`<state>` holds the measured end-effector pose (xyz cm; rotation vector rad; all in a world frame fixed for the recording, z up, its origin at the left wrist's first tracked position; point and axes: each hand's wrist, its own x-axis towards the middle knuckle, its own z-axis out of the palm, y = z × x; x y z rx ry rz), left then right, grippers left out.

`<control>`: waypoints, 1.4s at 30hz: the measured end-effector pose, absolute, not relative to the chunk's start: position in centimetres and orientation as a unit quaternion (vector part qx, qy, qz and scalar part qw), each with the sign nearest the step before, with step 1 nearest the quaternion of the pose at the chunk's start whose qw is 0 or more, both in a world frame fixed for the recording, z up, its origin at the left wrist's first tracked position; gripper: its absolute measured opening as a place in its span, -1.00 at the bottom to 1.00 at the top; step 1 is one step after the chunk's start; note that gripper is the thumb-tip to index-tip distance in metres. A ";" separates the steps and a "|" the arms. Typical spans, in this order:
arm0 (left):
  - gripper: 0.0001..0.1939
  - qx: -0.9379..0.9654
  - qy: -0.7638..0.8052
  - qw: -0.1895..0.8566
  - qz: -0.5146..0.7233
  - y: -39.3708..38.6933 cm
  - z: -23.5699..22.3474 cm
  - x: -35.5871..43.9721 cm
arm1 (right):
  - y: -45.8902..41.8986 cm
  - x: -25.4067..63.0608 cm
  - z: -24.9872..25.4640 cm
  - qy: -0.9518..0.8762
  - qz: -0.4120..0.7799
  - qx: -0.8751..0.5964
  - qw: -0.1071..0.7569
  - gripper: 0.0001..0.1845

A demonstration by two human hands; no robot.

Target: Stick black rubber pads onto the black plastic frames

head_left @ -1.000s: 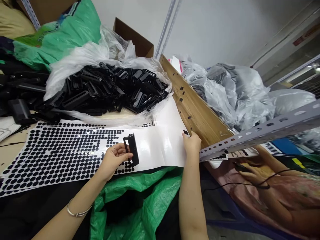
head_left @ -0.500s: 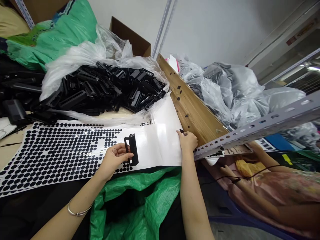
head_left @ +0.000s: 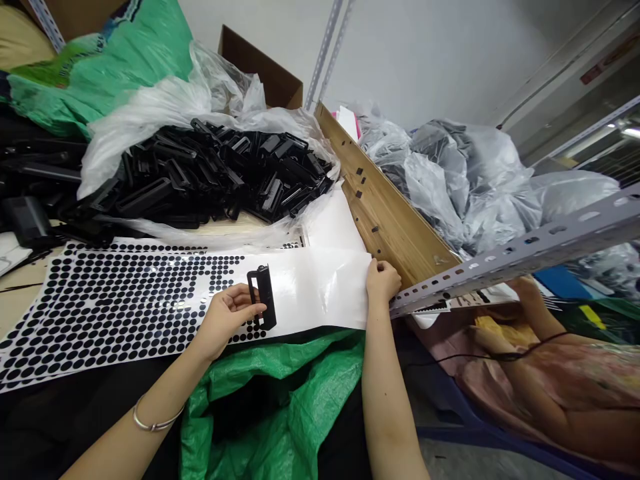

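My left hand (head_left: 231, 316) is closed around a black plastic part (head_left: 266, 297) with a frame-like opening, held upright over the sticker sheet. That white sheet (head_left: 295, 293) carries rows of round black stickers (head_left: 140, 307) on its left; its right portion is bare backing. At the right end of the sheet, my right hand (head_left: 383, 283) is closed, fingertips pinched by the wooden board. Whatever the right fingertips hold is hidden. Behind the sheet lies a heap of similar black plastic parts (head_left: 200, 167) in a clear plastic bag (head_left: 145, 107).
A wooden board (head_left: 400, 233) with a few black bits stands along the right. A perforated metal bar (head_left: 530, 247) crosses there. An open green sack (head_left: 270, 400) hangs in front. Filled plastic bags (head_left: 480, 173) lie beyond the board. Another person's arm (head_left: 535, 313) is at the far right.
My right hand has moved slightly right, and the small dark piece seen at its fingertips earlier no longer shows. The left hand still holds the black plastic part in nearly the same place.
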<state>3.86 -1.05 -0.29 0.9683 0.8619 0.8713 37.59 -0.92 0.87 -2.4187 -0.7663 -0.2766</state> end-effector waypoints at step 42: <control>-0.75 0.455 0.343 0.745 0.348 -0.9 0.0 3.4 | -5.6 20.4 1.9 -0.390 0.532 -0.473 0.585 -0.78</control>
